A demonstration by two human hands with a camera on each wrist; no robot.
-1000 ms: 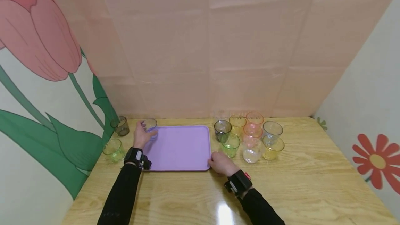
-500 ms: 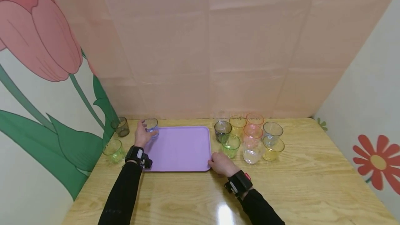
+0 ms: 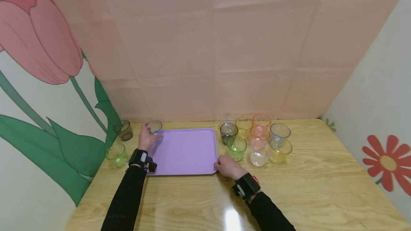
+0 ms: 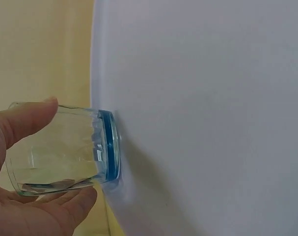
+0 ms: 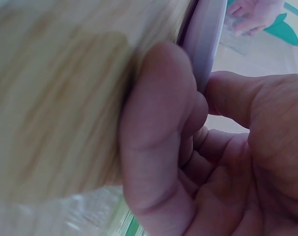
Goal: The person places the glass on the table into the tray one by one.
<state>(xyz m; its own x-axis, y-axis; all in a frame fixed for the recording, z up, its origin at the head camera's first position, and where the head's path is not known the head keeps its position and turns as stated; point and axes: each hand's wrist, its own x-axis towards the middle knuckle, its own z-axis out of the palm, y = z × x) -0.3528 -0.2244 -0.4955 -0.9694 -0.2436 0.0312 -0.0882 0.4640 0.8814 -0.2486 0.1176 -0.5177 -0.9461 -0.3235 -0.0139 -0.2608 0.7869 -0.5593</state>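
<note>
In the head view my left hand (image 3: 147, 139) holds a clear glass with a bluish tint (image 3: 156, 127) at the far left corner of a purple tray (image 3: 186, 152). The left wrist view shows my thumb on one side of this glass (image 4: 65, 147) and my fingers on the other. Its blue-ringed base is at the tray's edge; whether it bears on the surface is hard to tell. My right hand (image 3: 229, 167) pinches the tray's near right corner. In the right wrist view the thumb and curled fingers (image 5: 158, 113) meet at the tray rim (image 5: 205, 44).
Several tinted glasses stand grouped right of the tray, among them a green glass (image 3: 237, 148), a dark glass (image 3: 228, 133) and a yellow glass (image 3: 280, 151). A smoky glass (image 3: 124, 130) and another green glass (image 3: 117, 155) stand at the table's left edge. A pink-covered wall (image 3: 212, 63) rises behind.
My left hand and its glass have shifted very slightly to the right since a second ago. The right hand stays at the tray corner, and the tray looks unmoved.
</note>
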